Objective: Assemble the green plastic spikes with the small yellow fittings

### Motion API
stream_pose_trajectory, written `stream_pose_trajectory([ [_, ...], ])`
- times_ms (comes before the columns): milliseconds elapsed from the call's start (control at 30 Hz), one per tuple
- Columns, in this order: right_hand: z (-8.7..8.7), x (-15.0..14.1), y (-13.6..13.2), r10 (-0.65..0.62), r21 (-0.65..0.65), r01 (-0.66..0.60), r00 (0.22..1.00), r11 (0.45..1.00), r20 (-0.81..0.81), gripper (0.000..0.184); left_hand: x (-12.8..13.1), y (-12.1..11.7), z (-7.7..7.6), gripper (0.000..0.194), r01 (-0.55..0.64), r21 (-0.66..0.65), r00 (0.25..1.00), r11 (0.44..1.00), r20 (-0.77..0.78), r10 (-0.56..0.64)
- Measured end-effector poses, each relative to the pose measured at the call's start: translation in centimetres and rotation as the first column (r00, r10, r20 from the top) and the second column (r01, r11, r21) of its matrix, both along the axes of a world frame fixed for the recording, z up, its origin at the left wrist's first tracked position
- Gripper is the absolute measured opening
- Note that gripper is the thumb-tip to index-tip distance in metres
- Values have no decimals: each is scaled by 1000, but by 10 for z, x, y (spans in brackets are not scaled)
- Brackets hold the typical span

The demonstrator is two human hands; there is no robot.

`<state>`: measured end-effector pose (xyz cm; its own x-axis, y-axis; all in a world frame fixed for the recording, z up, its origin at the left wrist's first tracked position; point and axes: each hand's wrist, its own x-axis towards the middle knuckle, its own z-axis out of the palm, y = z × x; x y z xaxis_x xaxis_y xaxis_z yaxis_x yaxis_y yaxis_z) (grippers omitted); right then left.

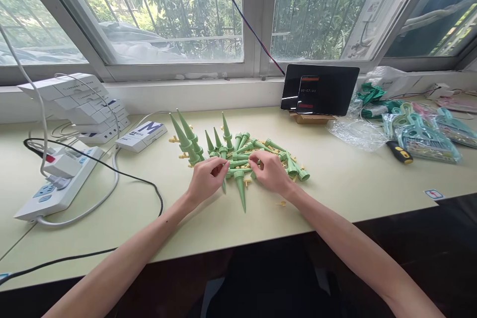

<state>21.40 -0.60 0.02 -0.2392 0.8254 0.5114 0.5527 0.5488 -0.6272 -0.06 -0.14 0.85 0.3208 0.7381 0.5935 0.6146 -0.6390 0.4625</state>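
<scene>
Spanning the near edge: both bare forearms [156, 238] are crossing it toward the table's [208, 231] middle.
Black cable: one length [63, 260] is trailing along the near edge toward the left corner.
Yellow fitting: one small loose piece [282, 203] is lying beside the right forearm, near the near edge.
Power strip: white [45, 198], it is lying slantwise toward the left edge, with plugs [61, 165] sitting in it.
Front green spike: this one [241, 191] is pointing toward the near edge, between the hands.
Left hand: its curled fingers [206, 176] are drawing thumb and forefinger close together at the green pieces; whether they are gripping anything, I cannot tell.
Right hand: thumb and forefinger [270, 171] are bending together just beside the pile; any hold is not showing.
Green pile: capped spikes [257, 144] are lying heaped mid-table, yellow bits mixed in.
Upright spikes: several [183, 144] are standing tip-up left of the pile.
Right end: a yellow-and-black handle [399, 152] is resting beside bagged teal items [428, 141].
White boxes: one [142, 136] is lying flat; others [85, 104] are forming a stack toward the far left corner.
Screens: a phone [309, 97] is leaning against a tablet [335, 89] at the far edge, showing 00:07:01.
</scene>
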Motion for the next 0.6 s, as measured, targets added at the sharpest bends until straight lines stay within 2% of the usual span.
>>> stream_pose_trajectory([
  [133, 16, 8, 0, 66, -26, -67, 997, 997, -38, 12, 1, 0, 0, 23, 18, -2, 1000, 1000, 7, -18],
  [267, 40, 28, -2, 184, -164, -172, 981, 971, 58, 12, 1, 0, 0, 24, 26, 6, 1000, 1000, 8, -26],
  [433, 60, 55, -8, 389, -399, -281, 894, 873, 222, 12, 1, 1, -1, 24, 40, -1, 999, 999, 12, -40],
  [600, 60, 63, -20, 506, -568, -268, 802, 779, 316, 10, 2, 1, -1, 23, 67, -4, 998, 998, 13, -67],
])
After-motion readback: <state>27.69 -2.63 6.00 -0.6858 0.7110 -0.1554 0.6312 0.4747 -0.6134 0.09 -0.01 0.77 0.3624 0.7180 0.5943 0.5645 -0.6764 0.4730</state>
